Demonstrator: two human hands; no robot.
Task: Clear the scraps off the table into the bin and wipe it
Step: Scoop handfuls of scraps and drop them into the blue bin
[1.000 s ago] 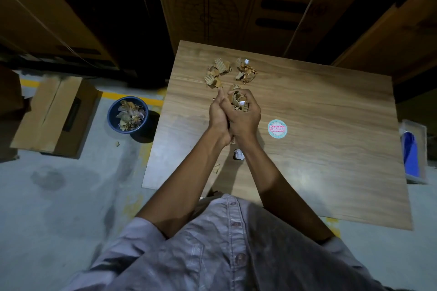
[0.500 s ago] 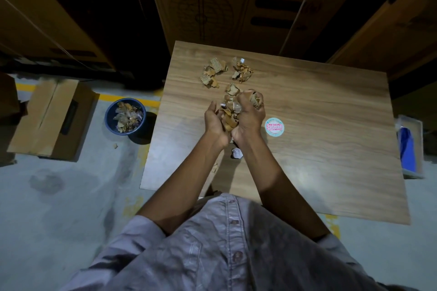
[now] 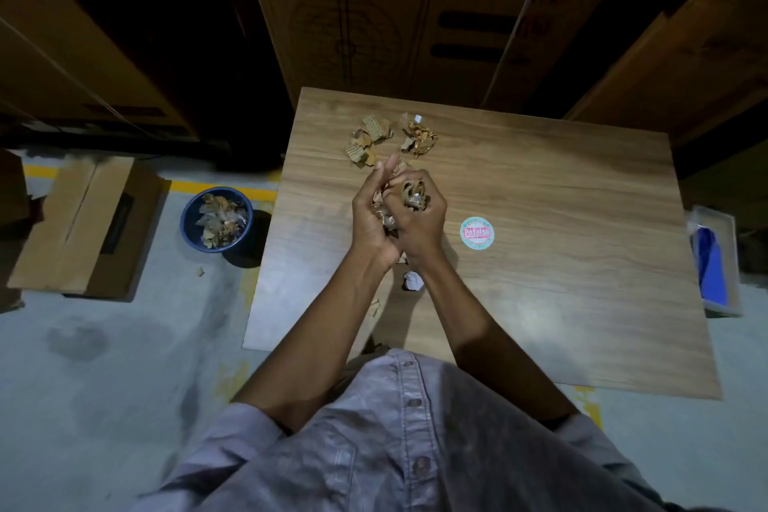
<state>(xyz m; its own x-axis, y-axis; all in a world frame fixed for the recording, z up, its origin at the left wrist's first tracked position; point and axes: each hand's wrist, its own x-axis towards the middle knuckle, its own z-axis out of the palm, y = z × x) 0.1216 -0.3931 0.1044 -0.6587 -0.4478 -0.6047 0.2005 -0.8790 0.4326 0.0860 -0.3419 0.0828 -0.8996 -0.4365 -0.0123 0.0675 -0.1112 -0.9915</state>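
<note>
Your two grips are pressed together over the middle of the bench [image 3: 561, 262], just left of the frame's centre, with a handful of scraps [image 3: 409, 195] packed between them. Your right grip [image 3: 419, 220] is curled tight round the brown and silvery bits, which show above its knuckles. Your left grip [image 3: 370, 216] cups the same bundle from the left side, its fingers bent round it and pointing toward the top of the frame. Both are closed on that handful, raised a little off the wood.

More scraps lie on the bench above your grips. A cardboard pile [image 3: 368, 139] with ribbed pieces sits just above and left of your fingertips, and a second pile [image 3: 417, 137] of thinner orange-brown bits lies beside it to the right, the two apart. Below your wrists, a crumpled white scrap [image 3: 412, 282] lies on the wood between your forearms, and a small brown chip [image 3: 375, 308] shows just below and left of it, by your left forearm.

The bin [image 3: 188, 220], blue and round, stands on the floor at the left of the frame, just off the bench's left edge, with scraps already inside. One loose chip [image 3: 200, 271] lies on the floor just below it.

A round sticker [image 3: 477, 233] with red lettering is on the bench to the right of your right grip. A flattened cardboard box [image 3: 89, 224] lies on the floor at far left, and a tray with something blue [image 3: 712, 262] sits at the right edge.
</note>
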